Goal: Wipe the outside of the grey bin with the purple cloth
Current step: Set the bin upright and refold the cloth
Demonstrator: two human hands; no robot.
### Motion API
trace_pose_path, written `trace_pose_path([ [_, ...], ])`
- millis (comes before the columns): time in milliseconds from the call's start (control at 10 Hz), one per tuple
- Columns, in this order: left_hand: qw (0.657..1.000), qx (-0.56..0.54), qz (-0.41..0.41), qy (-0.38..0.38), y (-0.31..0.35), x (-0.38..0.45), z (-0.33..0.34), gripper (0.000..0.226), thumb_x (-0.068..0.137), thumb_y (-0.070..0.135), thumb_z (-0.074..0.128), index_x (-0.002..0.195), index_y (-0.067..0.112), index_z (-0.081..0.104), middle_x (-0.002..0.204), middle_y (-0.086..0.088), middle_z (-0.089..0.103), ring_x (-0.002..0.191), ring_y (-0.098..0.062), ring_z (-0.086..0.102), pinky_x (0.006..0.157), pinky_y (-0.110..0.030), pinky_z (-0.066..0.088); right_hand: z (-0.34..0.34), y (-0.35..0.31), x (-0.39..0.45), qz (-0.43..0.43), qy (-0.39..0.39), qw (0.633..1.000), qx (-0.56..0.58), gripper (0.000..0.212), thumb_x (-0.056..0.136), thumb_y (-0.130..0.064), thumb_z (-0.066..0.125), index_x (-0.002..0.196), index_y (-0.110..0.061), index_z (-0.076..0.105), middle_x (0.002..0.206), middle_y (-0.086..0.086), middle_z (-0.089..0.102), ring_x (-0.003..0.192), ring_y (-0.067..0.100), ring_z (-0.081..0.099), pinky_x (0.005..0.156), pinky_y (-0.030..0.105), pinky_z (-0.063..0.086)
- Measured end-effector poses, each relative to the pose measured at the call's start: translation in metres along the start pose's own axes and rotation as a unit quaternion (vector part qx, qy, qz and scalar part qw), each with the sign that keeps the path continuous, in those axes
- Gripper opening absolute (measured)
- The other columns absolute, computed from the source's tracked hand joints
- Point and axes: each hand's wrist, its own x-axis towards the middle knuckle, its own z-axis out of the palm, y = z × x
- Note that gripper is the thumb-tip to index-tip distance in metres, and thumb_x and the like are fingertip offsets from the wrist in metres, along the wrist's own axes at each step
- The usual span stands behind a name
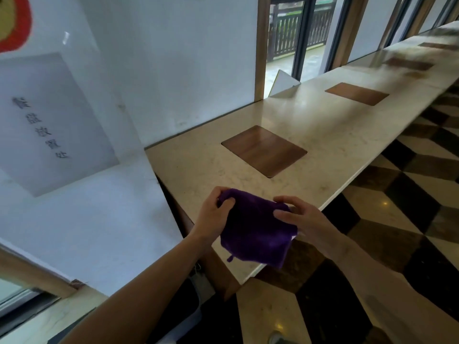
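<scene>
Both hands are on the purple cloth [255,232], which lies bunched on the near end of the pale marble tabletop [323,135], at about 6 o'clock in the view, with one edge drooping over the tabletop's front rim. The left hand [214,212] is curled closed around the cloth's upper left corner, fingers pinching the fabric. The right hand [301,219] lies over the cloth's right side with its fingers spread and only loosely bent; whether it grips the fabric or merely rests on it cannot be told. The grey bin does not show clearly: a dark, partly greyish shape [196,301] sits low under the tabletop at about 7 o'clock, behind the left forearm, and it may be the bin, but too little of it shows to be sure. By my judgement the task is at its very start: the cloth is being gathered or folded on the tabletop, it touches no bin, and no wiping shows. What is left is nearly everything: carrying the cloth down to the bin and rubbing its outer walls all round.
</scene>
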Motion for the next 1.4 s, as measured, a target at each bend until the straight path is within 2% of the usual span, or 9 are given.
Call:
trace_pose_path([
  [100,0.999,0.007,-0.027,0.036,-0.011,0.017,0.027,0.023,0.100,0.014,0.049,0.103,0.034,0.060,0.103,0.003,0.068,0.094,-0.019,0.066,0.080,-0.036,0.058,-0.023,0.007,0.040,-0.057,0.071,0.983,-0.159,0.028,0.088,-0.021,0.071,0.111,-0.036,0.065,0.111,-0.005,0.067,0.104,0.019,0.063,0.082,0.037,0.060],
  [200,0.997,0.006,-0.054,0.057,-0.022,0.025,0.040,0.022,0.100,0.014,0.048,0.107,0.032,0.059,0.105,0.003,0.068,0.096,-0.018,0.065,0.081,-0.036,0.057,-0.034,0.015,0.057,-0.099,0.063,0.970,-0.211,0.031,0.091,-0.017,0.068,0.114,-0.036,0.063,0.111,-0.017,0.063,0.106,0.009,0.058,0.084,0.028,0.056],
  [500,0.985,0.055,-0.144,0.072,-0.090,0.053,0.059,0.031,0.099,0.010,0.044,0.112,0.034,0.060,0.108,0.014,0.063,0.098,-0.003,0.058,0.072,-0.017,0.044,-0.050,0.070,0.115,-0.088,0.010,0.964,-0.251,0.041,0.090,-0.015,0.068,0.127,-0.030,0.061,0.119,-0.014,0.059,0.113,0.010,0.054,0.094,0.037,0.052],
  [800,0.967,0.223,-0.102,0.068,-0.146,0.102,0.054,0.026,0.096,0.007,0.053,0.118,0.017,0.064,0.107,0.005,0.065,0.098,-0.012,0.056,0.081,-0.022,0.039,-0.034,0.114,0.178,-0.094,0.025,0.918,-0.385,0.039,0.090,-0.016,0.064,0.127,-0.026,0.057,0.125,-0.001,0.057,0.106,0.017,0.057,0.088,0.024,0.042],
  [1000,0.931,0.358,-0.040,0.062,-0.168,0.124,0.053,0.028,0.094,0.010,0.057,0.120,0.016,0.063,0.118,-0.005,0.060,0.103,-0.023,0.056,0.081,-0.031,0.048,-0.031,0.133,0.196,-0.142,0.057,0.837,-0.526,0.041,0.095,-0.024,0.056,0.136,-0.023,0.053,0.134,0.003,0.056,0.112,0.027,0.055,0.085,0.041,0.051],
  [1100,0.879,0.469,0.013,0.083,-0.175,0.118,0.060,0.033,0.091,0.017,0.060,0.124,0.015,0.061,0.134,-0.012,0.053,0.119,-0.032,0.047,0.095,-0.046,0.045,-0.025,0.143,0.195,-0.127,0.081,0.778,-0.610,0.048,0.099,-0.042,0.044,0.144,-0.023,0.044,0.151,0.009,0.042,0.134,0.038,0.040,0.100,0.053,0.038],
  [1200,0.862,0.504,0.038,0.030,-0.179,0.103,0.067,0.045,0.095,0.036,0.052,0.136,0.017,0.053,0.149,-0.012,0.042,0.135,-0.033,0.035,0.107,-0.049,0.030,-0.022,0.150,0.187,-0.151,0.051,0.742,-0.651,0.060,0.099,-0.053,0.034,0.151,-0.023,0.034,0.160,0.010,0.028,0.146,0.039,0.023,0.111,0.059,0.024],
  [1300,0.833,0.543,0.046,-0.098,-0.189,0.072,0.072,0.066,0.099,0.054,0.033,0.154,0.018,0.028,0.164,-0.008,0.020,0.151,-0.027,0.010,0.119,-0.052,0.012,-0.024,0.156,0.173,-0.177,-0.039,0.705,-0.685,0.070,0.098,-0.062,0.019,0.156,-0.023,0.020,0.164,0.005,0.017,0.151,0.034,0.005,0.115,0.064,0.013],
  [1400,0.830,0.547,0.021,-0.107,-0.193,0.060,0.067,0.071,0.099,0.059,0.021,0.158,0.020,0.012,0.167,-0.005,0.006,0.152,-0.023,-0.004,0.120,-0.052,0.004,-0.023,0.157,0.165,-0.163,-0.056,0.702,-0.691,0.071,0.097,-0.064,0.013,0.157,-0.026,0.014,0.165,0.003,0.014,0.152,0.032,-0.001,0.116,0.064,0.009],
])
